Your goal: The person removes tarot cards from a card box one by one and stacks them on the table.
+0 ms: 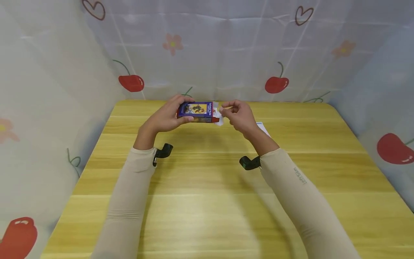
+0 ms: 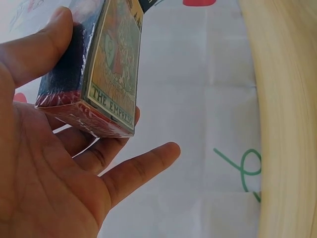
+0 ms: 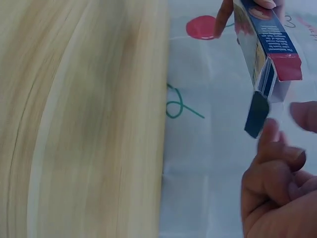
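Observation:
My left hand (image 1: 166, 116) grips a tarot card box (image 1: 196, 109), blue and red with a picture on its front, held above the far part of the table. Thumb and fingers hold its sides, and the little finger sticks out free in the left wrist view. At the box's right end the flaps stand unfolded; a dark flap (image 3: 257, 115) hangs from it in the right wrist view. Close to that end is my right hand (image 1: 240, 116). Its thumb (image 3: 306, 116) and forefinger are apart, the forefinger right by the flap; whether they touch is unclear.
Behind my right wrist a white flat item (image 1: 263, 128), partly hidden, lies on the wooden table (image 1: 200, 201). A pale curtain (image 1: 220, 46) printed with cherries, flowers and hearts surrounds the table's back and sides. Black wrist cameras (image 1: 164, 151) sit on both sleeves.

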`<state>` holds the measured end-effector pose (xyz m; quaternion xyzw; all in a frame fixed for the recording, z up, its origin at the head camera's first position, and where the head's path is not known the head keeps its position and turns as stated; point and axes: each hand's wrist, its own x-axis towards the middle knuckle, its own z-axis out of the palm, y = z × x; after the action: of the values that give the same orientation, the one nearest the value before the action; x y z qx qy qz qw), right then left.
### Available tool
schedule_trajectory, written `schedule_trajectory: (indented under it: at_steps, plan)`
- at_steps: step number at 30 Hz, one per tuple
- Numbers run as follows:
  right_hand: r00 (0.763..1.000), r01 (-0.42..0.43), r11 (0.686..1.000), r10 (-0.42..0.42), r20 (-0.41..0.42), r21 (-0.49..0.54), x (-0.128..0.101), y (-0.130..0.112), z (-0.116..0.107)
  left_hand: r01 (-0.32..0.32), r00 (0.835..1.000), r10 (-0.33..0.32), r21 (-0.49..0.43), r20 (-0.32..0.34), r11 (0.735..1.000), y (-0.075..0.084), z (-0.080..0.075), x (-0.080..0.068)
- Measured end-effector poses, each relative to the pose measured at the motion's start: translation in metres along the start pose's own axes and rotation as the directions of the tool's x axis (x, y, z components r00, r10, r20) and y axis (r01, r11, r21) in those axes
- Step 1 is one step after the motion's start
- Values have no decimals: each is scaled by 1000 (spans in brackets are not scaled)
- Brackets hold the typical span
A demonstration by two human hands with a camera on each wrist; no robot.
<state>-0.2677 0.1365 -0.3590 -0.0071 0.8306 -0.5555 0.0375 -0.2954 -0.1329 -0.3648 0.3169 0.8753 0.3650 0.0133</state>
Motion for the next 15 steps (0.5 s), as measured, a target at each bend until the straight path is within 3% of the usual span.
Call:
schedule_trajectory:
  at_steps: [5, 15]
  plan:
    - [1000, -26, 999, 26, -3, -39, 2, 2, 4, -9, 1000, 9, -6, 11, 1000, 0, 3, 3]
    - [999, -36, 998, 36, -1, 55, 5, 0, 19, -13, 1000, 13, -9, 3, 1000, -7, 1, 0]
